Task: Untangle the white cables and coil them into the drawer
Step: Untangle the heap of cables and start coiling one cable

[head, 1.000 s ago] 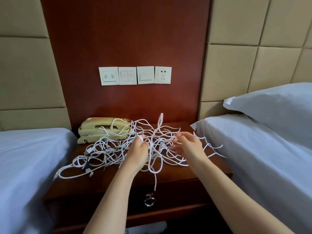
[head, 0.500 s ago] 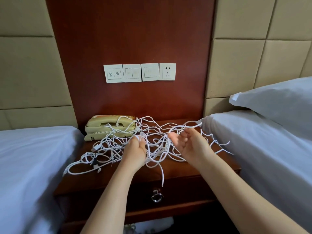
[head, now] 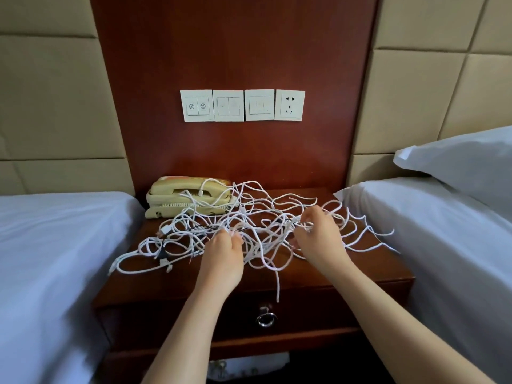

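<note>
A tangle of white cables [head: 257, 217] sprawls across the dark wooden nightstand [head: 155, 284], with loops reaching over the phone and onto the right bed. My left hand [head: 223, 256] pinches strands at the middle of the tangle with curled fingers. To its right, my right hand [head: 318, 239] has its fingers curled into the strands at the tangle's right side. One cable end hangs over the front edge above the drawer [head: 318, 314], which is closed and has a metal ring pull [head: 266, 318].
A beige telephone [head: 177, 200] sits at the nightstand's back left, partly under cables. White-sheeted beds [head: 50, 245] flank both sides, and a pillow [head: 465, 167] lies on the right bed. Switches and a socket [head: 242, 105] are on the wood panel above.
My right hand has turned palm-down and dropped into the strands at the right. The left hand keeps its pinch at the middle. The camera has tilted slightly.
</note>
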{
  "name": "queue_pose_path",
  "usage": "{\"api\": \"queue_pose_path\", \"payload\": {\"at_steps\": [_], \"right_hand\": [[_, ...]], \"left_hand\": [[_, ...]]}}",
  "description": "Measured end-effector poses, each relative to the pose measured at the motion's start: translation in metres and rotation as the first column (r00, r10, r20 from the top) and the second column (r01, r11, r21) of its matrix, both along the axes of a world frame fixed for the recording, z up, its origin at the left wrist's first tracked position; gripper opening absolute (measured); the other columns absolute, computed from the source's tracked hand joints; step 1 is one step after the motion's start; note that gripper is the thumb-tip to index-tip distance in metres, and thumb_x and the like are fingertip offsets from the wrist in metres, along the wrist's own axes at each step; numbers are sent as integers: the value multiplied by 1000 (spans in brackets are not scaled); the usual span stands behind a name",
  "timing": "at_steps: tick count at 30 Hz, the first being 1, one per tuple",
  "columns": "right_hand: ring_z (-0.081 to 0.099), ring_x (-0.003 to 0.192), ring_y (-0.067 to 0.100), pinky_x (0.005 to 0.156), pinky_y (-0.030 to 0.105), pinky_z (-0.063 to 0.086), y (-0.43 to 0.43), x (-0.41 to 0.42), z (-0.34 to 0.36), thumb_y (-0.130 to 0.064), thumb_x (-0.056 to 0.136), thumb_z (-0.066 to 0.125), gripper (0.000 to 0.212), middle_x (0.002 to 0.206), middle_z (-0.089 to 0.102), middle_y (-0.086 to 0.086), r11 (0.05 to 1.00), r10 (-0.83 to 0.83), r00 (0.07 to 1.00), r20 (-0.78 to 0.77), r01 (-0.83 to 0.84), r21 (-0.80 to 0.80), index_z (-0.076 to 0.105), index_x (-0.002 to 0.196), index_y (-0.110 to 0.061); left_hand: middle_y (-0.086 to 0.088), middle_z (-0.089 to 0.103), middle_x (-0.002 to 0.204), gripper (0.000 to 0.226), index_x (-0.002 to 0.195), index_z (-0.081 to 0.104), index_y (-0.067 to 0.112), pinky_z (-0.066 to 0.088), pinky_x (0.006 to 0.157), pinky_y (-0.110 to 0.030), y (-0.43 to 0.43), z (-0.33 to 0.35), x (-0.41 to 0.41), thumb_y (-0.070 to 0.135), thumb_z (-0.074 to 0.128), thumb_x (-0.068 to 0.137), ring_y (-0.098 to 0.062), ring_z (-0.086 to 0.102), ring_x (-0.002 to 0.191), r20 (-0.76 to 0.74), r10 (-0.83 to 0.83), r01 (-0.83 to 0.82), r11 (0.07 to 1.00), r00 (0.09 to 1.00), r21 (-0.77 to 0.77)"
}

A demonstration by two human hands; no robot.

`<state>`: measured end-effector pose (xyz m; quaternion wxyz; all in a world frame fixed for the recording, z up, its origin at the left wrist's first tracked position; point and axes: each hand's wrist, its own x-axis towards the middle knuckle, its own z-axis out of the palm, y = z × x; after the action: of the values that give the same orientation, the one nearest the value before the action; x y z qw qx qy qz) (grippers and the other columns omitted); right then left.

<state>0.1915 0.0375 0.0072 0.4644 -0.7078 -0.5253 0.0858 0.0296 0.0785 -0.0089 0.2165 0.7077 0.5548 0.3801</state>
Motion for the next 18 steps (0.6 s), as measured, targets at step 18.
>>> {"api": "queue_pose_path", "payload": {"at_steps": [18], "right_hand": [[61, 63, 14, 62, 25, 52, -13, -17, 16, 1, 92, 47, 20, 67, 64, -2, 922, 387, 849, -358, -362, 138, 64, 98, -9]], "left_hand": [[-4, 52, 80, 30, 93, 60, 9, 34, 64, -30, -1, 4, -3, 20, 32, 101, -19, 49, 69, 24, 76, -75, 997, 997, -19]]}}
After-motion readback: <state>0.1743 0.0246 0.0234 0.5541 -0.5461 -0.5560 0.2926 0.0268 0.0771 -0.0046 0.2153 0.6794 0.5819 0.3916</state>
